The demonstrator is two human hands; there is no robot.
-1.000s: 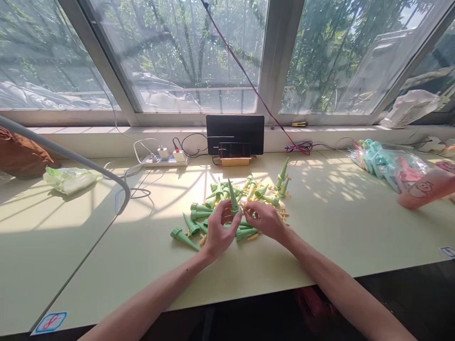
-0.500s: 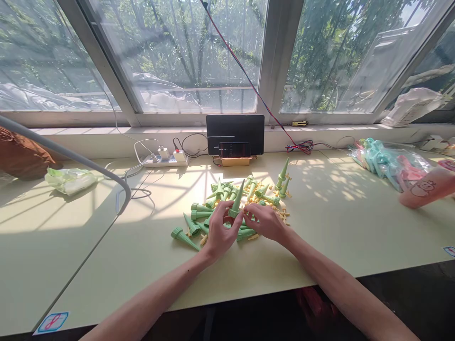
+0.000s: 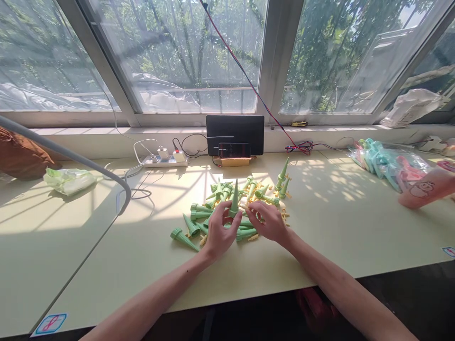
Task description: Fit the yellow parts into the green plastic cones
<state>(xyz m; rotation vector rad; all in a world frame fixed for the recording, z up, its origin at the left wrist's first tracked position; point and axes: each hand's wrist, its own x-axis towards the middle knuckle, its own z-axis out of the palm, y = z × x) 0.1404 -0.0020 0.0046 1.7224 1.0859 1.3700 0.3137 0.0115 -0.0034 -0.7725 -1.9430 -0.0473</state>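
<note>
A green plastic plant-watering spike (image 3: 234, 198) stands nearly upright, its tip pointing up, in the fingers of my left hand (image 3: 219, 232). Close to its right side, my right hand (image 3: 269, 221) pinches a small yellow valve piece (image 3: 243, 207) between thumb and fingertips. A narrow gap seems to lie between my two hands. Around and beneath them is a pile of more green spikes (image 3: 202, 214) and yellow valve pieces (image 3: 285, 215), partly covered by my hands. Two spikes with yellow pieces attached (image 3: 282, 175) stand upright at the pile's right end.
Behind the pile, a black tablet (image 3: 234, 128) leans by the window with a phone (image 3: 233, 150) in front. A power strip (image 3: 165, 161) and a grey curved bar (image 3: 71, 154) are left. Bagged coloured items (image 3: 382, 158) and a pink cup (image 3: 428, 187) lie right.
My right hand has drawn slightly to the right, showing the yellow valve piece in its fingers. The spike in my left hand has gone from leaning right to almost upright.
</note>
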